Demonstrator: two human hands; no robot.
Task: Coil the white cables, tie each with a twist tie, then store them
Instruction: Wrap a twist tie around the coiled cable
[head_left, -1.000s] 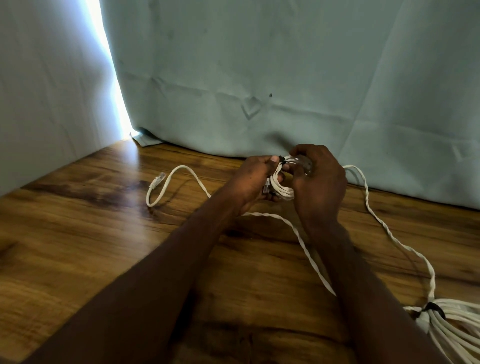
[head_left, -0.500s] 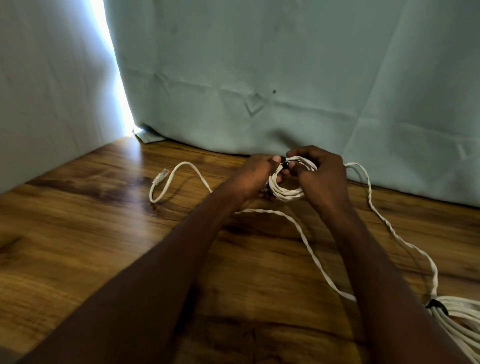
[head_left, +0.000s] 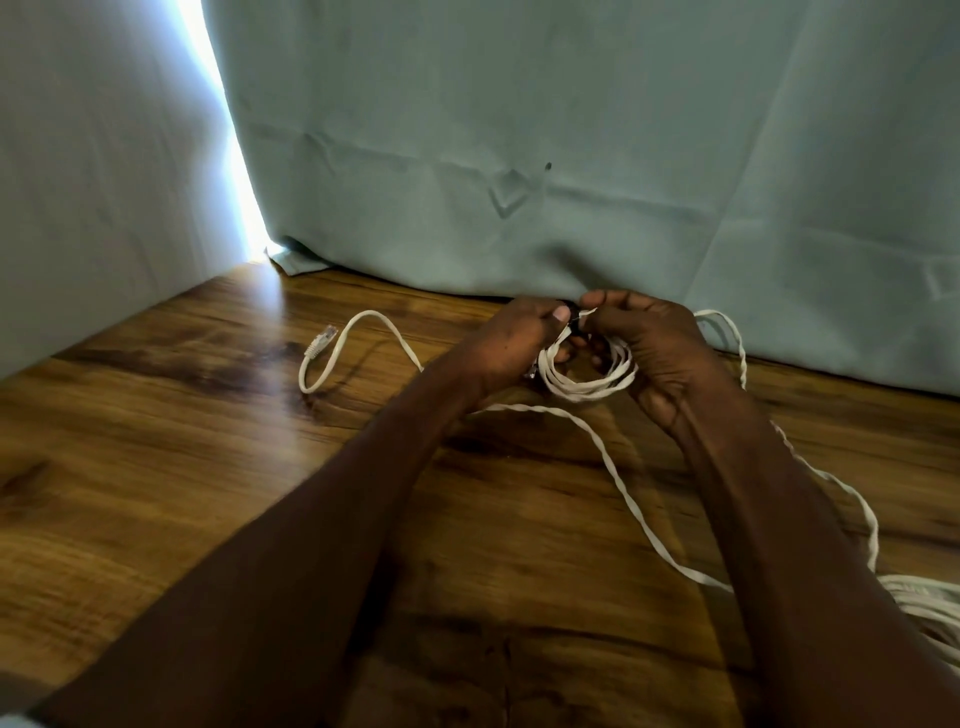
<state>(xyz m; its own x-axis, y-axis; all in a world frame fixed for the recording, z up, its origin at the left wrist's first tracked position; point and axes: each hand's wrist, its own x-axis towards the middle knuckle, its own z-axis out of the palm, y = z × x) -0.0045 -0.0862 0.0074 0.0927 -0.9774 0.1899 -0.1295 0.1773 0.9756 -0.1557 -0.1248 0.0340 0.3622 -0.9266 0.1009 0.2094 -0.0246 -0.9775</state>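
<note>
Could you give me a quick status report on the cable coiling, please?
Both hands, left hand and right hand, grip the small white coil at a dark tie. Loose plug end trails on table. Nothing obstructing.

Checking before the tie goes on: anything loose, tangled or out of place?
Yes. Both hands, left hand and right hand, hold the small white cable coil, but its plug-tipped end trails uncoiled across the wooden table, and a twisted strand runs loose.
</note>
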